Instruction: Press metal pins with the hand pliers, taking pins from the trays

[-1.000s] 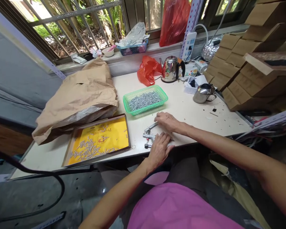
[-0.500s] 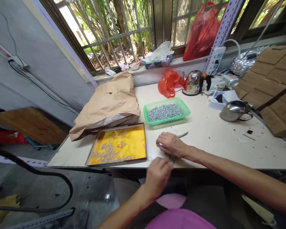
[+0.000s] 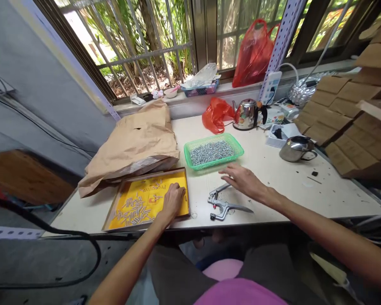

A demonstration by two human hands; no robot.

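My left hand (image 3: pixel 172 201) rests in the shallow brown tray with the yellow lining (image 3: pixel 123 192), fingers curled downward beside a scatter of small metal pieces (image 3: pixel 131 210); what it holds, if anything, is hidden. My right hand (image 3: pixel 243 179) hovers open, fingers stretched toward the green basket (image 3: pixel 213 151) full of small metal pieces. A pair of metal pliers (image 3: pixel 224 203) lies on the white table (image 3: pixel 288 186) just below and left of my right hand, untouched.
A crumpled brown paper sack (image 3: pixel 136 140) lies behind the tray. A steel kettle (image 3: pixel 246 113), an orange bag (image 3: pixel 216 114) and a steel cup (image 3: pixel 294 148) stand at the back. Stacked cardboard boxes (image 3: pixel 346 110) fill the right side.
My left hand left the pliers and went left into the yellow tray. My right hand lifted off the pliers and moved up toward the green basket. The camera view shifted.
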